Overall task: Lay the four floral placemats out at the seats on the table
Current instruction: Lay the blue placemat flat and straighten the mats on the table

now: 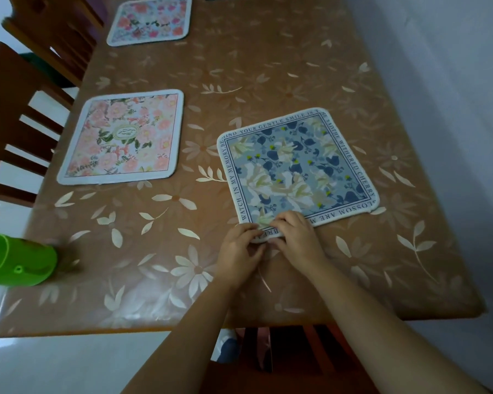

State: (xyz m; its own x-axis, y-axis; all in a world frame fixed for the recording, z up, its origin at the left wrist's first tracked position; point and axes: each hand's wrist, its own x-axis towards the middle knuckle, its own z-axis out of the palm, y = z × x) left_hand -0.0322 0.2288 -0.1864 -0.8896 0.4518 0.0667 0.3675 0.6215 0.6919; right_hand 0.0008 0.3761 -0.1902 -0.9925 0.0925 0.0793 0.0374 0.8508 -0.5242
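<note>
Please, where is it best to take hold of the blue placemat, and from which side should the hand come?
Take the blue placemat by its near corner, coming from the near side of the table. It lies flat and thin, turned askew, so only its rim can be pinched and that corner points at the person. The left hand and the right hand pinch it there.

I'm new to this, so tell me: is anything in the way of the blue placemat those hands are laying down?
Nothing visible. The left hand and right hand hold the blue placemat by its near corner; the pink placemat and green cup lie apart to its left.
</note>
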